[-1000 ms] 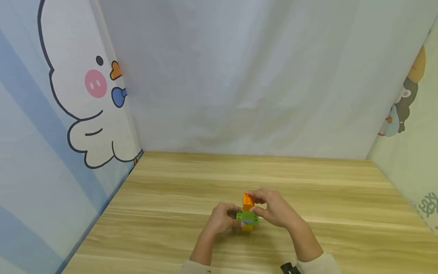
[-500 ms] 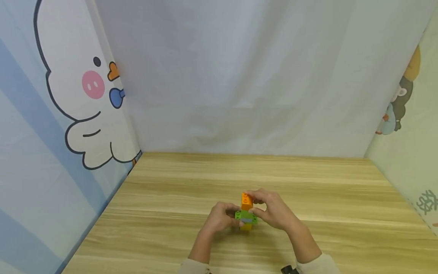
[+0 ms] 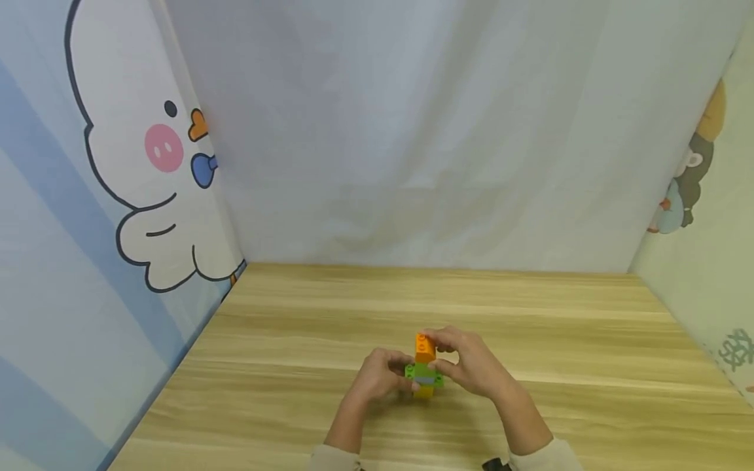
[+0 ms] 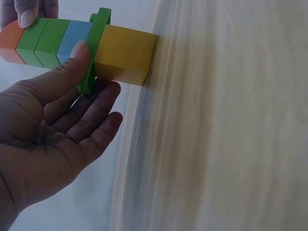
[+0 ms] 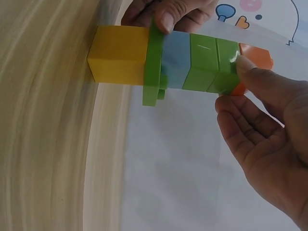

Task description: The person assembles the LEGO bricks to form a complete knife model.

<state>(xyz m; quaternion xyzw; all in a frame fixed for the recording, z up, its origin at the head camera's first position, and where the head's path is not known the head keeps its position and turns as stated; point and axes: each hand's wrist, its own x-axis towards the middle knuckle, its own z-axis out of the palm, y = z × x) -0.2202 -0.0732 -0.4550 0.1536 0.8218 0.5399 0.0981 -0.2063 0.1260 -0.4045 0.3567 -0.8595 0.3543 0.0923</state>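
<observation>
A tower of toy building bricks (image 5: 202,62) stands upright on the wooden table, between both hands. From the bottom come a yellow brick (image 5: 120,55), a thin green plate (image 5: 151,72) that juts out sideways, a blue brick (image 5: 176,60), two green bricks and an orange brick (image 3: 423,350) on top. My left hand (image 3: 379,375) holds the tower low down, its thumb on the blue brick beside the green plate. Higher up, my right hand (image 3: 468,363) pinches the upper green and orange bricks between thumb and fingers. The far sides of the bricks are partly hidden by fingers.
The wood-grain table (image 3: 283,314) extends around the hands. A pale curtain (image 3: 400,144) hangs behind it, with printed cartoon panels at the left and right. A small black object (image 3: 496,464) shows by the right sleeve.
</observation>
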